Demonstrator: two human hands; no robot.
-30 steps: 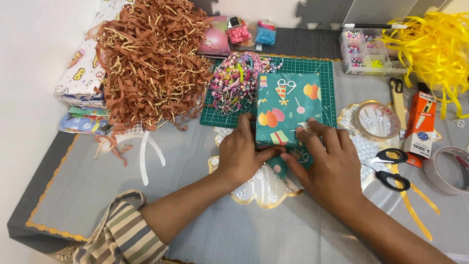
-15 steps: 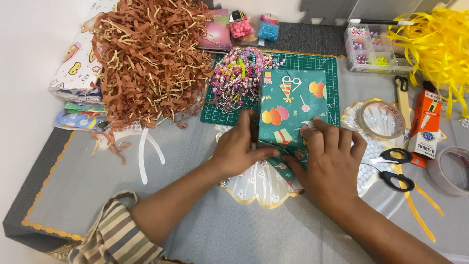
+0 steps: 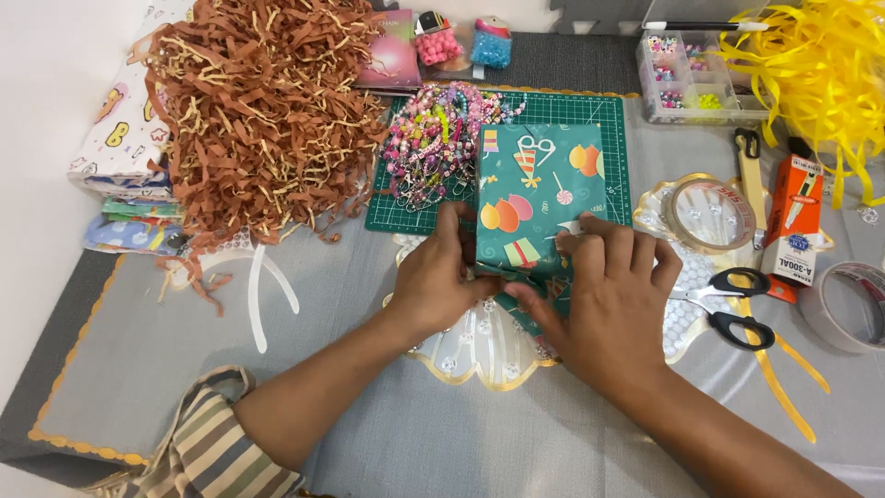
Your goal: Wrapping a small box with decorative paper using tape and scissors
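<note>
A box wrapped in teal gift paper with balloons and party hats (image 3: pixel 539 189) lies on a green cutting mat (image 3: pixel 613 138). My left hand (image 3: pixel 438 281) pinches the paper at the box's near left corner. My right hand (image 3: pixel 608 295) presses down on the near right end, fingers spread over the folded flap. Both hands hide the near edge of the wrapping. A scalloped clear sheet with gold trim (image 3: pixel 470 355) lies under my hands.
A heap of brown shredded paper (image 3: pixel 258 111) sits at the left, beaded strands (image 3: pixel 438 138) beside the box. A tape roll (image 3: pixel 708 212), black scissors (image 3: pixel 733 304), a bead organiser (image 3: pixel 682 78), yellow ribbon (image 3: pixel 820 74) and an orange box (image 3: pixel 795 221) lie at the right.
The view has shifted slightly. My hands have stayed at the box's near end, fingers working the paper fold closer together.
</note>
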